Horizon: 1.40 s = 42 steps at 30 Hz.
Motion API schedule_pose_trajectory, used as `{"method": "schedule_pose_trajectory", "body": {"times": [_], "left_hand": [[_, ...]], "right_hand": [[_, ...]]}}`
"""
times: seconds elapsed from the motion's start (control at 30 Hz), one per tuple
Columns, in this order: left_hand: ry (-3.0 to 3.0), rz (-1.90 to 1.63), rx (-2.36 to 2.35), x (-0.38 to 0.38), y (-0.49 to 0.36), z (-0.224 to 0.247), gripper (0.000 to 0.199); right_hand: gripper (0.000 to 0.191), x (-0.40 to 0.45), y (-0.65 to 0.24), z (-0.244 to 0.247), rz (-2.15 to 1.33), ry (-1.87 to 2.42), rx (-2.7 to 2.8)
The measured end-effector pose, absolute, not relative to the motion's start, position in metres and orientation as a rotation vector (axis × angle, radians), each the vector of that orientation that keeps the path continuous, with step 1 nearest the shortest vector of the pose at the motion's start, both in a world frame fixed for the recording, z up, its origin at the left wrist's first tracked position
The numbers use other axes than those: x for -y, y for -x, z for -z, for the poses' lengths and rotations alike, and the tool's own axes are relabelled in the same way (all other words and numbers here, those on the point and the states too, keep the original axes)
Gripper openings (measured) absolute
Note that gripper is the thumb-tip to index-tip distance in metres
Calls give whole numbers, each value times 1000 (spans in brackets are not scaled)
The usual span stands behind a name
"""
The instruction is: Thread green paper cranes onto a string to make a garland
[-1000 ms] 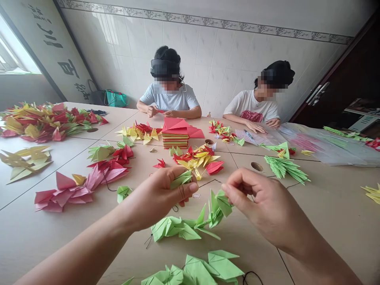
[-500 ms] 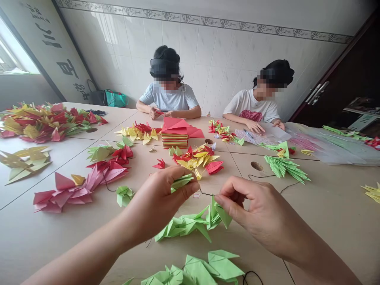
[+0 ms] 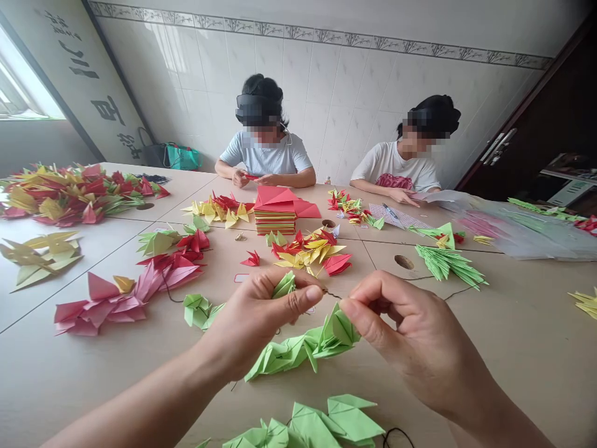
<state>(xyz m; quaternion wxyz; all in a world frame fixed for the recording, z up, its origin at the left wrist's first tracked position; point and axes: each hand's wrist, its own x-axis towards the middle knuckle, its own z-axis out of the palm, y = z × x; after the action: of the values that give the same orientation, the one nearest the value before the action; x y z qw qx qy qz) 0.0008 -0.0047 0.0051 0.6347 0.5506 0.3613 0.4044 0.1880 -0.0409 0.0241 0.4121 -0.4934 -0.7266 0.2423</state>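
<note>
Grips both closed above the tabletop [image 3: 527, 367]?

Yes: left grip [image 3: 261, 326] curls around a small green paper crane [image 3: 283, 286], thumb pressed to its side, while right grip [image 3: 405, 330] pinches a dark thread [image 3: 332, 294] between thumb and forefinger.

Where does the paper sit?

That crane is held just above a string of green paper cranes [image 3: 298, 351], which lies on the tabletop beneath both hands.

And the handling?

Good form here: the pinch sits close to the crane, leaving only a short, straight span of thread between the hands. That short span should prove steadier than a long, slack one.
</note>
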Motion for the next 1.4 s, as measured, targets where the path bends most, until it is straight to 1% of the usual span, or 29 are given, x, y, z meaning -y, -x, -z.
{"method": "schedule_pose_trajectory", "body": {"times": [0.17,0.3,0.4,0.5,0.67,0.9,1.13,1.27,1.4], "left_hand": [[-1108,-963,-734,7,-5,-3,21],[-1037,-1013,-749,8,-5,-7,20],[-1007,-1052,-729,8,-5,-11,18],[-979,-1061,-711,10,-5,-12,17],[-896,-1040,-678,11,-5,-14,18],[-801,-982,-632,11,-5,-15,16],[-744,-911,-607,14,-8,-14,19],[-722,-880,-591,18,-8,-14,18],[-729,-870,-598,21,-8,-13,17]], "right_hand": [[21,42,-188,-25,-816,1239,1784],[11,43,-190,-26,-986,1181,1776],[10,44,-190,-26,-1002,1198,1750],[5,45,-190,-27,-981,1211,1781],[7,47,-192,-29,-979,1170,1846],[9,44,-193,-29,-923,1111,1883],[16,46,-193,-23,-608,949,1960],[14,48,-192,-22,-463,912,1967],[12,49,-191,-23,-391,909,1977]]}}
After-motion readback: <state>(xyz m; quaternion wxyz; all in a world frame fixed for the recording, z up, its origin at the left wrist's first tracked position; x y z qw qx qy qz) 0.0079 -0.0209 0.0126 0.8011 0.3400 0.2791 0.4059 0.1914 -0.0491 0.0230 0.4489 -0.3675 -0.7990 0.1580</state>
